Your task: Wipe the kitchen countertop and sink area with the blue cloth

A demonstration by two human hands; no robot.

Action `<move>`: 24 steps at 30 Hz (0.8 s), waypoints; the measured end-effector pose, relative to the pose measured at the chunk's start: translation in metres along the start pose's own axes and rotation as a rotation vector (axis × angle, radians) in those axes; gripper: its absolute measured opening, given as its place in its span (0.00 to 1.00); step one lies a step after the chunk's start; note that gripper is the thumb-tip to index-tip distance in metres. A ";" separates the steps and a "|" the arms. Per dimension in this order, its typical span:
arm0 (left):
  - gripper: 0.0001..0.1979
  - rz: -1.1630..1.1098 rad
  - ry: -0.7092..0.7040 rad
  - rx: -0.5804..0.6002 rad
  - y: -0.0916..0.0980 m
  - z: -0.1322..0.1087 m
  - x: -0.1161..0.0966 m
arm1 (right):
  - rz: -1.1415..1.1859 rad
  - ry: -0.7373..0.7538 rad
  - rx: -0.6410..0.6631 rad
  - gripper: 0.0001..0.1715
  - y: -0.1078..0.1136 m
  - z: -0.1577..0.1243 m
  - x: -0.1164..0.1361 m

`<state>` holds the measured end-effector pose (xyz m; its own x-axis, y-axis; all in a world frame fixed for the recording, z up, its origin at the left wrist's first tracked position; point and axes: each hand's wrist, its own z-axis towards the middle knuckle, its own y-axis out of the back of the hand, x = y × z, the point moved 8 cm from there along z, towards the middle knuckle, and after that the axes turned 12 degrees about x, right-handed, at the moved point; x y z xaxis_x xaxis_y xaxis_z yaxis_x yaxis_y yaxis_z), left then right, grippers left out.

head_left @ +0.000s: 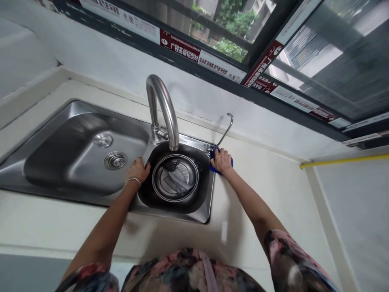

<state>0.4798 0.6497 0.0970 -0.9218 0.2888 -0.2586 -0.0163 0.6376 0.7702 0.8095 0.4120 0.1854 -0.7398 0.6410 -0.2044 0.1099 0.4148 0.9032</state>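
Observation:
My right hand presses a blue cloth onto the back right corner of the steel sink, at the foot of a thin curved tap; its fingers are curled over the cloth. My left hand, with a bracelet on the wrist, rests on the divider between the two basins, fingers bent over its edge. The small right basin holds a round metal strainer basket with a grey rag in it. The big chrome faucet arches above it.
The wide left basin has a drain and an overflow cap. Pale countertop surrounds the sink. A dark-framed window with red and white stickers runs along the back wall. A yellow strip edges the right side.

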 end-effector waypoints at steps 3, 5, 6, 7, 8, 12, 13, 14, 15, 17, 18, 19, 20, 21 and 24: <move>0.31 -0.009 -0.025 -0.002 0.000 0.001 -0.001 | -0.021 0.020 0.047 0.26 -0.005 -0.021 0.009; 0.31 -0.021 -0.033 -0.005 0.000 0.001 -0.001 | -0.030 0.057 0.085 0.24 -0.013 -0.040 0.017; 0.30 -0.028 -0.035 -0.007 0.000 0.002 -0.001 | -0.025 0.077 0.103 0.23 -0.018 -0.051 0.020; 0.30 -0.033 -0.036 -0.006 0.000 0.002 -0.001 | -0.011 0.097 0.118 0.23 -0.024 -0.063 0.022; 0.30 -0.037 -0.038 -0.006 0.000 0.003 -0.001 | 0.015 0.117 0.127 0.23 -0.030 -0.075 0.024; 0.30 -0.063 -0.043 -0.002 -0.001 0.005 -0.002 | 0.378 0.186 0.101 0.23 -0.056 -0.124 0.013; 0.30 -0.077 -0.043 -0.004 -0.002 0.005 -0.002 | 0.488 0.189 0.081 0.24 -0.062 -0.136 0.003; 0.31 -0.094 -0.044 -0.004 -0.002 0.005 -0.002 | 0.578 0.181 0.057 0.24 -0.066 -0.146 -0.008; 0.31 -0.113 -0.043 -0.010 -0.003 0.005 0.000 | 0.641 0.161 0.032 0.25 -0.069 -0.155 -0.023; 0.32 -0.152 -0.060 -0.053 -0.002 0.004 0.002 | 0.691 0.095 -0.014 0.28 -0.074 -0.169 -0.058; 0.33 -0.171 -0.092 -0.110 0.001 0.002 0.002 | 0.715 0.043 -0.046 0.31 -0.076 -0.174 -0.079; 0.33 -0.186 -0.136 -0.187 0.006 -0.001 0.001 | 0.742 -0.026 -0.096 0.33 -0.077 -0.177 -0.102; 0.32 -0.194 -0.184 -0.272 0.011 -0.005 0.000 | 0.767 -0.107 -0.165 0.35 -0.078 -0.180 -0.125; 0.31 -0.200 -0.249 -0.349 0.016 -0.011 -0.004 | 0.784 -0.196 -0.244 0.37 -0.080 -0.183 -0.147; 0.24 -0.195 -0.505 -0.419 0.016 -0.031 -0.037 | 0.754 -0.424 -0.365 0.39 -0.094 -0.181 -0.188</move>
<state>0.5016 0.6270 0.1369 -0.5952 0.5593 -0.5770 -0.4057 0.4107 0.8165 0.8186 0.1355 0.2071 -0.2461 0.8698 0.4277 0.1934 -0.3884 0.9010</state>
